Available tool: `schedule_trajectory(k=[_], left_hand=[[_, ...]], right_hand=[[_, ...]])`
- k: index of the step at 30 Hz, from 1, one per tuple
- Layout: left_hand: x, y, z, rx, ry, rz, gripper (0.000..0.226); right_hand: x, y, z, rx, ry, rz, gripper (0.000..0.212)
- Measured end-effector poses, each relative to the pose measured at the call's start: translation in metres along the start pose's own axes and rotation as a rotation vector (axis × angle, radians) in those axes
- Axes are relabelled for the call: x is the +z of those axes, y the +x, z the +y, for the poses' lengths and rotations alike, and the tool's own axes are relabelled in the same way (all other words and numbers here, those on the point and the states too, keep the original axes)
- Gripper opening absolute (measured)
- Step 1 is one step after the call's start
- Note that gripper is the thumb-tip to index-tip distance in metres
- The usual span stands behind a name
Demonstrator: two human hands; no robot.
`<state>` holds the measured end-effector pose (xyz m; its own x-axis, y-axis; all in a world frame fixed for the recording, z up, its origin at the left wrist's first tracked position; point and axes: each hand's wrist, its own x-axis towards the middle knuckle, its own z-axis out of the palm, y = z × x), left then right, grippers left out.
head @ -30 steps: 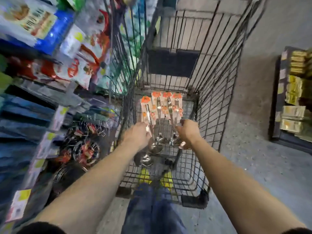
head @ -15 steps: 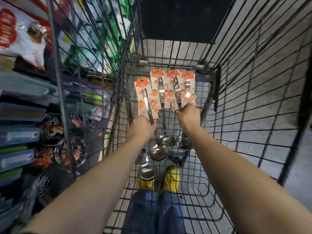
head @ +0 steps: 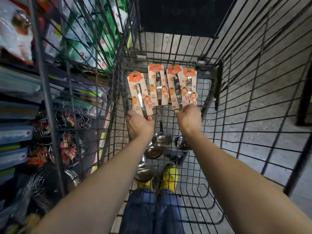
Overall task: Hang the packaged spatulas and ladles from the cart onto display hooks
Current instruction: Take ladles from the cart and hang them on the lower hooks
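Both bare arms reach down into the wire cart point(head: 253, 92). The left hand point(head: 139, 126) closes around the handle of the leftmost ladle point(head: 140, 97), whose orange-printed card stands up from the fist. The right hand point(head: 189, 119) grips the handles of the two right-hand ladles point(head: 179, 88) together. A fourth ladle point(head: 158, 92) lies between the hands, touched by neither, its steel bowl point(head: 161, 139) near the wrists. Below, through the mesh, yellow shoes point(head: 169, 176) and blue trousers point(head: 152, 211) show. At left, blurred shelves carry wire racks point(head: 70, 149) and packaged goods point(head: 18, 36).
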<state>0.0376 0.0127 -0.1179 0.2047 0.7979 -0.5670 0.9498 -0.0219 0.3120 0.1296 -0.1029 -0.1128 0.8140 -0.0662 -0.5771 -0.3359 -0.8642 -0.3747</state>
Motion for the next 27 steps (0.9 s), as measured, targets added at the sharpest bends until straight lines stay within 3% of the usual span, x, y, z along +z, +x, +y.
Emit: schedule_trajectory(k=[3, 7, 12, 16, 21, 27], left_hand=[[0.000, 0.001, -0.003, -0.022, -0.044, 0.004, 0.070], [-0.006, 0.007, -0.004, -0.031, -0.028, -0.052, 0.066], [-0.019, 0.009, -0.004, -0.140, -0.052, -0.078, 0.090], [-0.026, 0.007, -0.011, -0.048, -0.115, -0.123, 0.068], [-0.036, 0.000, -0.024, 0.078, -0.143, -0.332, 0.026], [-0.057, -0.021, -0.022, 0.178, -0.176, -0.481, 0.022]], right_hand=[[0.003, -0.003, 0.004, 0.051, 0.135, 0.054, 0.009], [0.002, -0.007, 0.010, 0.044, 0.290, 0.003, 0.019], [-0.006, -0.008, 0.016, 0.062, 0.386, -0.124, 0.011], [-0.018, -0.013, 0.021, 0.096, 0.479, -0.226, 0.015], [-0.031, -0.026, 0.022, 0.115, 0.650, -0.278, 0.009], [-0.045, -0.048, 0.019, 0.090, 0.682, -0.336, 0.010]])
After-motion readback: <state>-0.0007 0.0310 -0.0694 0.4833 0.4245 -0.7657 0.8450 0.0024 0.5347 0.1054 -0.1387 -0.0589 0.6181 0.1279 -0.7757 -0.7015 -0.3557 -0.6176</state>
